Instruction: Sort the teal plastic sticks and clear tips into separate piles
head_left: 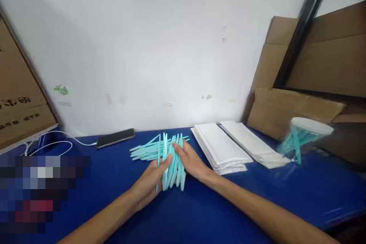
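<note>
Table (200, 217) spreads nearside; white stack (220, 145) sits rightward. Left hand (153, 177) and right hand (188, 157) clasp sticks (172, 171), long axes pointing away, seemingly fanned; pile (145, 153) behind lies crosswise.

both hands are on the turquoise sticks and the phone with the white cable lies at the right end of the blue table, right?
No, the phone with the white cable lies toward the left of the blue table, as the head view shows. Left hand and right hand are on the turquoise sticks.
</note>
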Available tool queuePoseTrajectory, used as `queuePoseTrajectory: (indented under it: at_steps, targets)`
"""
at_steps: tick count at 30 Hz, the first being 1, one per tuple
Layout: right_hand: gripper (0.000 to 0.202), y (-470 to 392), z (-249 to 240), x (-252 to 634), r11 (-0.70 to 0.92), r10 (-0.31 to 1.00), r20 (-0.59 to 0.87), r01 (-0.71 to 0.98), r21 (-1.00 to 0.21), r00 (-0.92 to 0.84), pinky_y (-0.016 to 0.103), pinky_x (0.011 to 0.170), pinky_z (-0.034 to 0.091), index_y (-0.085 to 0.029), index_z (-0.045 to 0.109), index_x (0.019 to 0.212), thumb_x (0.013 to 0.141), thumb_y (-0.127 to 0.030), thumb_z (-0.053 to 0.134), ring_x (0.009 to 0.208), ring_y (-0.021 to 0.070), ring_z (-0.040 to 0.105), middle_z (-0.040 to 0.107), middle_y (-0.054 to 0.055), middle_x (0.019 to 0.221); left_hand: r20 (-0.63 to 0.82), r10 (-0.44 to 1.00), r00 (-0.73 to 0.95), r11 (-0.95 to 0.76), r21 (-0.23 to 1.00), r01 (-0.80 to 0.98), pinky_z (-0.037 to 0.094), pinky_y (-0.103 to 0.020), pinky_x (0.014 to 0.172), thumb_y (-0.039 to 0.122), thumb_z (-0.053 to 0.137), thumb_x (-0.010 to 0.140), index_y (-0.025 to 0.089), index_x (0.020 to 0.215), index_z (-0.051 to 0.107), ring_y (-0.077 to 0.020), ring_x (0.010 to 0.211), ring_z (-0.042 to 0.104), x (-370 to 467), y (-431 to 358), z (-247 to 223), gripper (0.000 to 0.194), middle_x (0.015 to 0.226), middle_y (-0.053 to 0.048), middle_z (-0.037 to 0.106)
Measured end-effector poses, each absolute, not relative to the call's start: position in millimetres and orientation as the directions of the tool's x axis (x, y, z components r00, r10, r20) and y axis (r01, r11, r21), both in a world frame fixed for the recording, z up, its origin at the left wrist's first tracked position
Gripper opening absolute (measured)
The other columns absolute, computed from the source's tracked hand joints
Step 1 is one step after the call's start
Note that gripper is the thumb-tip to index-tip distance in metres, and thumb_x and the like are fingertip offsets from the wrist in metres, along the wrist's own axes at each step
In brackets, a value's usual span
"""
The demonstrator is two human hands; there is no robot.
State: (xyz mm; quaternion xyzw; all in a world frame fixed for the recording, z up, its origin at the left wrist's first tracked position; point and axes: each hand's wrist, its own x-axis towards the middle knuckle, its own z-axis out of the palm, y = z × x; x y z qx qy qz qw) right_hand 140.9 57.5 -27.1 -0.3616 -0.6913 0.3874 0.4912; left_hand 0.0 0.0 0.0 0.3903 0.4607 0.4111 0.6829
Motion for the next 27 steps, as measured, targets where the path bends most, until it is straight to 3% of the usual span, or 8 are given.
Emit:
queuePoseTrajectory:
  at_steps: [12, 27]
  targets:
    - [0.031, 47.8, -21.6, 142.2, 0.414, 0.886, 0.385, 0.068, -0.908, -0.257, 0.037, 0.09, 0.048, -0.021, 0.058, 0.109, 0.1, -0.047, 0.044, 0.096, 0.0221, 0.065, 0.069, 0.005, 0.104, -0.268, 0.904, 0.332, 0.369, 0.883, -0.29, 0.059, -0.035, 0.082, 0.035, 0.071, 0.09, 0.017, 0.132, 0.054, -0.0231, 0.087, 0.075, -6.8, -1.2, 0.0, 0.049, 0.1, -0.01, 0.076]
    - [0.038, 45.4, -23.5, 142.0, 0.428, 0.879, 0.405, 0.041, -0.903, -0.252, 0.037, 0.089, 0.048, -0.022, 0.061, 0.113, 0.101, -0.053, 0.042, 0.086, 0.02, 0.064, 0.07, 0.003, 0.101, -0.182, 0.923, 0.339, 0.262, 0.943, -0.205, 0.057, -0.032, 0.075, 0.039, 0.068, 0.091, 0.021, 0.142, 0.042, -0.0225, 0.086, 0.073, -4.8, -1.2, -8.6, 0.06, 0.108, -0.01, 0.073]
